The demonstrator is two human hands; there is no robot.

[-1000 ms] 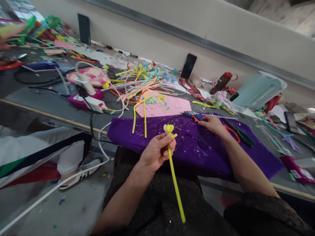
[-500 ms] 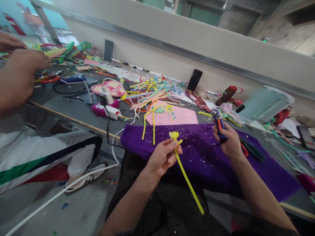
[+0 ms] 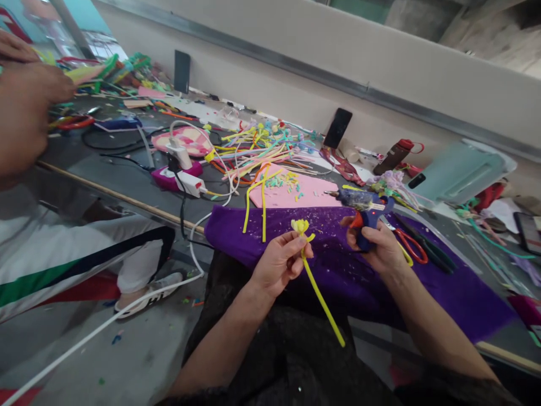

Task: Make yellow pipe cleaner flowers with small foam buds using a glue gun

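Between the thumb and fingers of my left hand (image 3: pixel 282 260) is a yellow pipe-cleaner flower (image 3: pixel 300 226), its long stem slanting down to the right. My right hand (image 3: pixel 382 248) grips a blue hot glue gun (image 3: pixel 368 211) by its handle, nozzle pointing left, a short distance from the flower. Below both hands a purple cloth (image 3: pixel 236 231) covers the table edge, sprinkled with small scraps. Red-handled scissors (image 3: pixel 412 246) and dark-handled pliers (image 3: pixel 433 252) lie on the cloth right of the glue gun. Two bent yellow pipe cleaners (image 3: pixel 264 217) hang over its far edge.
Beyond lie a pink sheet (image 3: pixel 313 190) with clippings and a heap of colourful pipe cleaners (image 3: pixel 270 148). A power strip (image 3: pixel 186 179) with cables sits left. A phone (image 3: pixel 338 128), a brown bottle (image 3: pixel 393 157) and a teal bin (image 3: pixel 459 176) stand behind. A co-worker's hand (image 3: pixel 31 96) works at left.
The glue gun in my right hand has swung round, so its nozzle now faces left toward the flower. The scissors have come into fuller view. My left hand stays nearly in place.
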